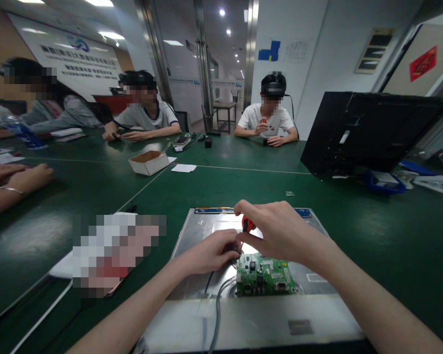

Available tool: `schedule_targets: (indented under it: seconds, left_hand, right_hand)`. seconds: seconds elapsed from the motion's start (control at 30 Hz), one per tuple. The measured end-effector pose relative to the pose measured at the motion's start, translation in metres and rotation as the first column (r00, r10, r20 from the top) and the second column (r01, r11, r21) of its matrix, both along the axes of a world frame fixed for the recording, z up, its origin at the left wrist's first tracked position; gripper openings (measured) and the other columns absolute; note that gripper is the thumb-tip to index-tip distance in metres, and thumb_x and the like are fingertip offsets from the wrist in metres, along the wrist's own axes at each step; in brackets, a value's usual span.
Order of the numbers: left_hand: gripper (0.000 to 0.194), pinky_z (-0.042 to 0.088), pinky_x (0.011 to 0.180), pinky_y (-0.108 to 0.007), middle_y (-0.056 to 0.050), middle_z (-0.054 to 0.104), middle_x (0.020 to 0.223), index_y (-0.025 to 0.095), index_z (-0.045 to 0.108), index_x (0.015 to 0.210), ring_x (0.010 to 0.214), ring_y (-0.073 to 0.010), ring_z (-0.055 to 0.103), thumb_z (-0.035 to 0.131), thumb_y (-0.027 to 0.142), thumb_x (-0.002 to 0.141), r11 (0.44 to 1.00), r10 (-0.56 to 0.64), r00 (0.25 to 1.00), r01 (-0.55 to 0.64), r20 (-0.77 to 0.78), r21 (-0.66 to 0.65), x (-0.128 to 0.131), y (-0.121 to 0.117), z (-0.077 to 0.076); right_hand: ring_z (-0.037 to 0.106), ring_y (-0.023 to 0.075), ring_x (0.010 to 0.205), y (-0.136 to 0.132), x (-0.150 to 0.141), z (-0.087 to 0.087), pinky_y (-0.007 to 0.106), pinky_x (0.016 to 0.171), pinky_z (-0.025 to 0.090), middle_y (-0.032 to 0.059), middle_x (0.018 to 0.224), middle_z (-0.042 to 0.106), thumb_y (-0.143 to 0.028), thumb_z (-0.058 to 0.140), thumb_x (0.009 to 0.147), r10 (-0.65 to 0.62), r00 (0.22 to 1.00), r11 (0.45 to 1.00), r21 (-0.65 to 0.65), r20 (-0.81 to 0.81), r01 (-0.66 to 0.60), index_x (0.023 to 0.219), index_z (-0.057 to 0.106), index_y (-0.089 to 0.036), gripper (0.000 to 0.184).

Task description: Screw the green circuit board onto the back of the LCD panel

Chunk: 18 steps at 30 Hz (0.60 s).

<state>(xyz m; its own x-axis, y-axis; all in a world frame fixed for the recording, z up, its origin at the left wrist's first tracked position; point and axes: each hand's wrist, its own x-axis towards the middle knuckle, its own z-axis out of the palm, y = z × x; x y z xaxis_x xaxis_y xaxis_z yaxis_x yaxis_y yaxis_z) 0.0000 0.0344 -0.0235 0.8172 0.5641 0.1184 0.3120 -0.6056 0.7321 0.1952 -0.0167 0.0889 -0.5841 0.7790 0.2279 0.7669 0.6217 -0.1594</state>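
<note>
My right hand grips a red-and-black screwdriver, its shaft pointing down toward the upper left corner of a green circuit board. Close to the screwdriver's tip, my left hand has its fingers curled together; what they pinch is hidden. The board lies on the metal back of a flat display panel, which rests on the table in front of me. Grey cables run from the board's left side toward me. A blue strip lines the panel's far edge, partly covered by my right hand.
Left of the panel lies a blurred-out phone-like object with a white cable. Farther off are a small open box, a paper slip and, at right, a black monitor beside a blue tray. Several people sit around the green table.
</note>
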Motion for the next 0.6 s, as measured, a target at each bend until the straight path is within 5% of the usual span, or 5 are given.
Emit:
schedule_targets:
  seconds: [0.17, 0.47, 0.6]
  left_hand:
    - [0.006, 0.041, 0.069, -0.029, -0.003, 0.060, 0.085, 0.017, 0.056, 0.087, 0.077, -0.0180, 0.053, 0.052, 0.013, 0.084, 1.000, 0.002, 1.000, -0.001, -0.026, 0.010, -0.0013, -0.0005, -0.0015]
    - [0.012, 0.042, 0.066, -0.026, -0.003, 0.059, 0.084, 0.017, 0.055, 0.089, 0.074, -0.0163, 0.054, 0.050, 0.009, 0.082, 0.998, -0.026, 1.000, 0.026, 0.008, -0.057, 0.0001, 0.0010, 0.0006]
    - [0.007, 0.041, 0.067, -0.028, -0.003, 0.060, 0.084, 0.017, 0.056, 0.086, 0.075, -0.0174, 0.053, 0.052, 0.012, 0.083, 1.000, 0.000, 1.000, 0.000, -0.028, -0.020, -0.0010, 0.0016, -0.0026]
  right_hand:
    - [0.061, 0.0149, 0.070, -0.0018, 0.0005, 0.0012, 0.026, 0.054, 0.028, 0.0021, 0.090, 0.069, -0.020, 0.055, 0.086, 0.015, 1.000, 1.000, 0.014, -0.008, -0.015, 0.104, 0.049, -0.019, 0.018]
    - [0.060, 0.0145, 0.062, 0.0023, -0.0015, -0.0009, 0.025, 0.052, 0.023, 0.0001, 0.078, 0.070, -0.036, 0.057, 0.090, -0.037, 0.998, 0.997, 0.062, 0.046, 0.034, 0.096, 0.052, -0.020, 0.018]
    - [0.059, 0.0140, 0.066, 0.0006, 0.0000, -0.0003, 0.026, 0.053, 0.024, 0.0017, 0.085, 0.069, -0.026, 0.053, 0.089, 0.006, 1.000, 1.000, 0.030, 0.012, -0.006, 0.101, 0.050, -0.020, 0.013]
